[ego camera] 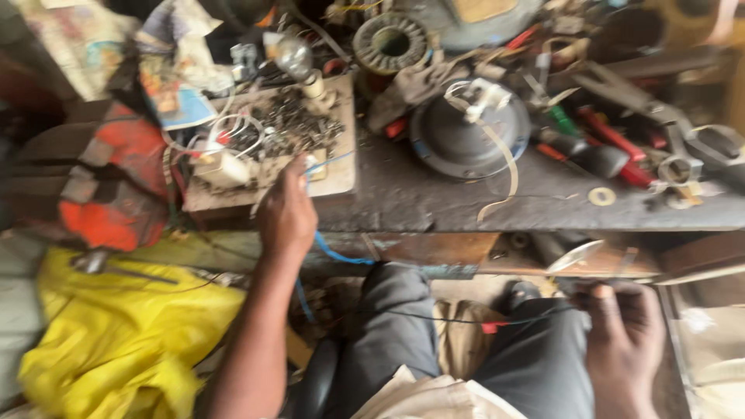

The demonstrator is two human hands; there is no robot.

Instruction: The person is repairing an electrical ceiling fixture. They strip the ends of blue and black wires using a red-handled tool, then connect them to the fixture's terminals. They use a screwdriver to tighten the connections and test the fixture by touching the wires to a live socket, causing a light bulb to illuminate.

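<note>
My left hand (285,209) reaches up to the front edge of a shallow wooden tray (341,167) of small metal scraps, fingers curled at a blue wire (335,252) that hangs down from the tray. My right hand (625,341) rests over my right knee, pinching a thin black wire (442,318) with a red piece on it; the wire runs across my lap toward the left. The picture is blurred, so the finger grip is unclear.
A dark workbench (434,194) holds a round black motor housing (466,136), a wound coil ring (390,43), a light bulb (291,54), red-handled tools (613,136) and metal shears (644,97). A yellow cloth (124,334) and an orange vise (116,182) sit left.
</note>
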